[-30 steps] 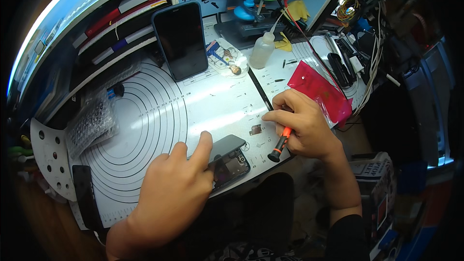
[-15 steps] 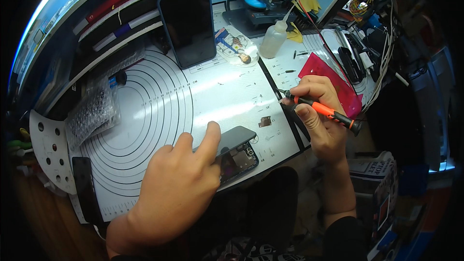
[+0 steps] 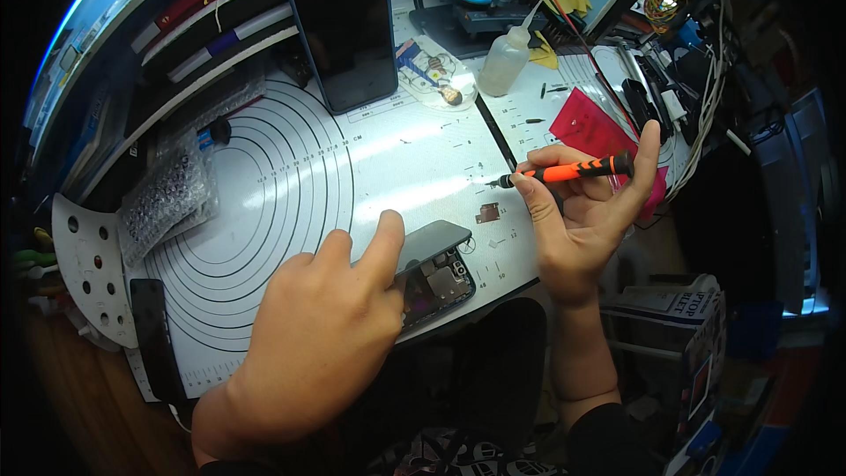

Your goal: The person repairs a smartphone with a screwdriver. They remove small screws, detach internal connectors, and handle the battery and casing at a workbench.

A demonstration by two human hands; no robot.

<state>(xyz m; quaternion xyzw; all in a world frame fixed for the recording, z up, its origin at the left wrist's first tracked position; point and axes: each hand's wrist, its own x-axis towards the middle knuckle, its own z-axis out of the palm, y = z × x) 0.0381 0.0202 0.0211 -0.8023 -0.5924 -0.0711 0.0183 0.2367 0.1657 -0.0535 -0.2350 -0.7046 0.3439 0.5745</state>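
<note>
An opened phone (image 3: 441, 287) lies at the near edge of the printed white mat (image 3: 397, 167), its inner parts showing at the right end. Its dark screen panel (image 3: 435, 242) is raised at an angle over the body. My left hand (image 3: 322, 326) grips the phone's left part, index finger extended above; the thumb is hidden. In my right hand (image 3: 573, 229) an orange and black screwdriver (image 3: 573, 171) is pinched between thumb and fingers, lying nearly level, with its tip pointing left. Below that tip, a small brownish metal plate (image 3: 487, 212) rests on the mat.
A large dark phone (image 3: 345, 40) stands upright at the back, beside a squeeze bottle (image 3: 506, 62). Bubble wrap (image 3: 172, 198) and another dark phone (image 3: 157, 335) are at the left. A red pouch (image 3: 589, 122) lies beyond my right hand, near tangled cables (image 3: 705, 115).
My right hand has turned the screwdriver, so its handle end rises and its tip moves left toward the metal plate. The little finger has stretched out. My left hand stays on the phone.
</note>
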